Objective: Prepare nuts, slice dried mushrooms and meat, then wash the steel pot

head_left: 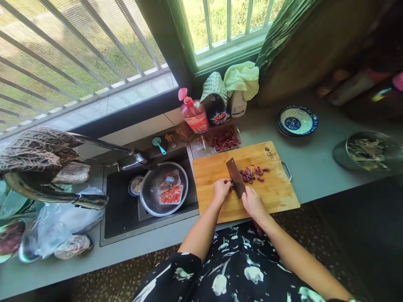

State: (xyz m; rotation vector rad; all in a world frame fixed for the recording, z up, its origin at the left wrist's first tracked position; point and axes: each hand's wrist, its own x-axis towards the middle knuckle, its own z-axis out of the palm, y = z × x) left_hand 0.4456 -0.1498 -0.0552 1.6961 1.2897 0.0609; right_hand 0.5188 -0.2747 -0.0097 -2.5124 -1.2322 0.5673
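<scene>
Grip first, as I see it from my remote seat: the right hand is wrapped round the handle end of a cleaver, its broad blade slanting to the far left over the cutting board. The left hand has its fingertips drawn together on what looks like a small dark piece, close against the blade; it is too hidden for me to tell what it is or how firm the pinch is.

That closeness worries me most. If the piece is slick and rolls, or a fingertip strays under the edge, the blade could nick it.

Chopped dark red pieces lie loosely just right of the blade, and a wide sideways sweep could scatter them. The board sits on the counter with its near side about at the counter's near edge, perhaps slightly past it, so hard pressure there might tip or slide it. Just beyond its far side lies a clear tray of dark red strips, a red pump bottle close behind; shoving the board farther could bump both.
</scene>
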